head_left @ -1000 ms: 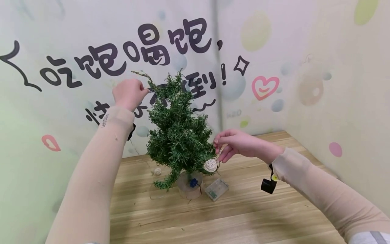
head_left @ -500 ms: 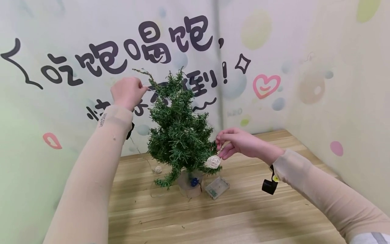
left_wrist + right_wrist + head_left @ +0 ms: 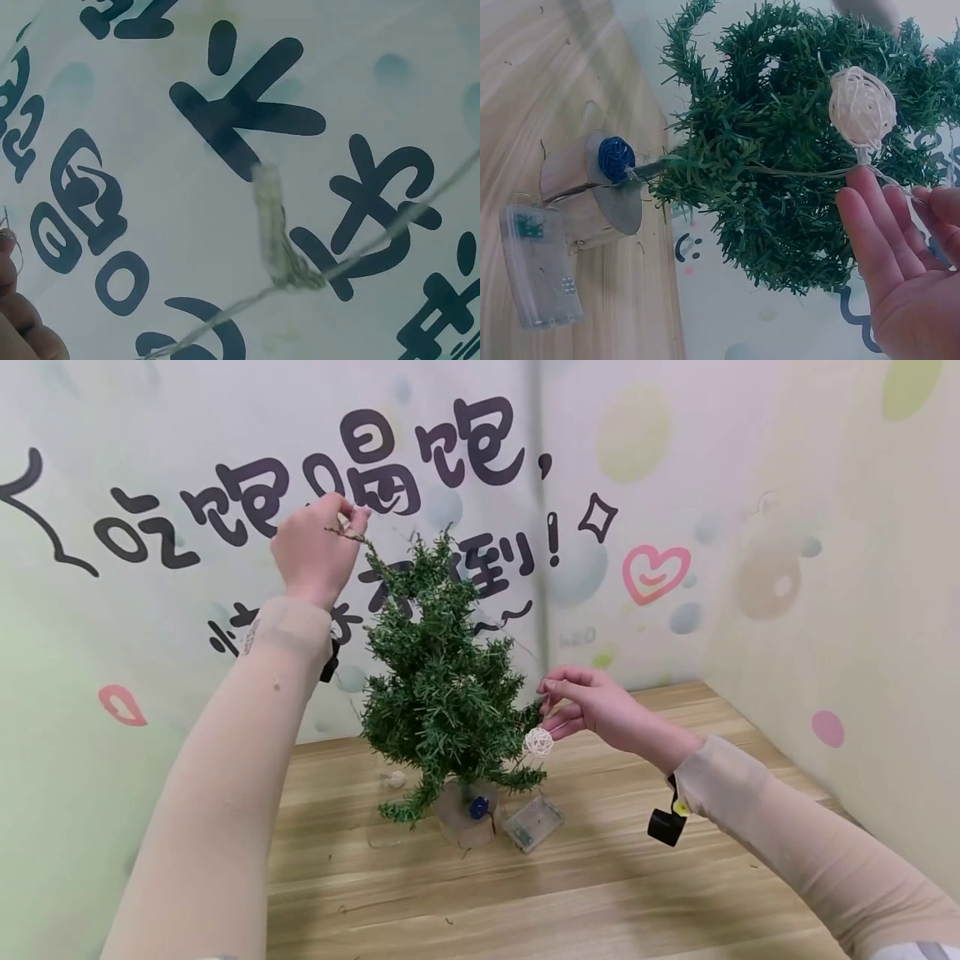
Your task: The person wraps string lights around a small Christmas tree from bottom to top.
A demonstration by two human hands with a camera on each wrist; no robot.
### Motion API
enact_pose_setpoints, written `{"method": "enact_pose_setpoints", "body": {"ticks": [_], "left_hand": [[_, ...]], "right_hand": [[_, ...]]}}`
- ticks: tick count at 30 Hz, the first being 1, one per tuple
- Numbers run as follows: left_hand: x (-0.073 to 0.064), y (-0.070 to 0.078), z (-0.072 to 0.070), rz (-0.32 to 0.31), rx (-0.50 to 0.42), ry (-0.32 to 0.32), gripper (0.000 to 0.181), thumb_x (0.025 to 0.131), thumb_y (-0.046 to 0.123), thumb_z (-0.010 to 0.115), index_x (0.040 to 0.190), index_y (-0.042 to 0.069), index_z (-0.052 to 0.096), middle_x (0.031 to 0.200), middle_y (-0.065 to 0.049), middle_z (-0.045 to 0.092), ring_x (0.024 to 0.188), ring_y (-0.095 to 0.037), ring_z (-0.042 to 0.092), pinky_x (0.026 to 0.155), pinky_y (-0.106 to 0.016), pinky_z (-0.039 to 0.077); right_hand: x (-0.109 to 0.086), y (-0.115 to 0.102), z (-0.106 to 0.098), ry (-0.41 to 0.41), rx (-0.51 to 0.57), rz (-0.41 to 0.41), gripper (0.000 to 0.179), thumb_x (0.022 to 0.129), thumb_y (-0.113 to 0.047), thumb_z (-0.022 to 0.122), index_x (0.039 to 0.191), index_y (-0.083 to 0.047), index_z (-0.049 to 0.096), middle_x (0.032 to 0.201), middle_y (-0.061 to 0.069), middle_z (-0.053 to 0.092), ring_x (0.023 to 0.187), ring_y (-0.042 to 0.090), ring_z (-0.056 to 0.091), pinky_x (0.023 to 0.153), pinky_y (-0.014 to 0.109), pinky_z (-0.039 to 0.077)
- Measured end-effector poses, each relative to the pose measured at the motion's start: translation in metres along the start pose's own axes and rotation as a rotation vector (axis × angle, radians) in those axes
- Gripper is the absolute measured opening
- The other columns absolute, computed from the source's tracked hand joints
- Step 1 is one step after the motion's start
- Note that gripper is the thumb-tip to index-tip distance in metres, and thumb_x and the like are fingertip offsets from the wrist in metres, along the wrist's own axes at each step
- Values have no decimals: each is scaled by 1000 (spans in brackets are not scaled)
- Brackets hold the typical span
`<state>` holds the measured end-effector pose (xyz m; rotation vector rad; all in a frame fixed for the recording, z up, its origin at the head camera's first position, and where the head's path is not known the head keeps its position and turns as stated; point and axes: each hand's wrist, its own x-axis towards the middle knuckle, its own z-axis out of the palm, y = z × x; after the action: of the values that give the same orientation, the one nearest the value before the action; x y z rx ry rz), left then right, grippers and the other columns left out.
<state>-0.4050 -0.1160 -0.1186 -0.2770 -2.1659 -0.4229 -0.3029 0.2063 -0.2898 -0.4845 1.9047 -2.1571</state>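
Observation:
A small artificial Christmas tree stands on a round wooden base. My left hand is beside its bent top branch and pinches a thin light-string wire. Fingers and a bit of wire show at the edge of the left wrist view, where a blurred bulb holder hangs on the wire. At the tree's right side, my right hand pinches the wire between thumb and fingers. A white woven ball on that wire sits just above its fingertips in the right wrist view.
A blue woven ball lies against the base. Next to it is a clear battery box. Another pale ball rests on the wooden table behind a low branch. A printed wall sheet rises behind.
My left hand has risen to the height of the bent top branch, drawing the wire up. My right hand has shifted slightly up and right, and the white ball has moved with it.

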Motion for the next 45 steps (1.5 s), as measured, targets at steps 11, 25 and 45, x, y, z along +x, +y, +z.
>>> {"method": "enact_pose_setpoints", "body": {"ticks": [11,25,45], "left_hand": [[-19,-44,12,-65,126,-331,39,99,35,49,73,9,60,63,-6,56,55,-24,48,51,-37,37],[-91,-112,39,-175,115,-424,37,96,37,57,74,8,65,58,-6,54,48,-24,46,40,-33,30],[-118,-142,10,-191,126,-451,36,94,35,57,93,3,71,80,-12,67,66,-29,57,46,-38,39]], "right_hand": [[15,3,10,72,-40,53,23,102,-11,49,111,9,52,84,11,59,58,15,64,61,31,57],[35,-5,16,184,-555,-80,25,94,-18,62,102,5,68,75,10,68,71,17,62,69,28,47],[58,18,15,220,-369,17,39,92,-1,45,128,5,55,118,11,56,80,14,53,81,29,41]]}}
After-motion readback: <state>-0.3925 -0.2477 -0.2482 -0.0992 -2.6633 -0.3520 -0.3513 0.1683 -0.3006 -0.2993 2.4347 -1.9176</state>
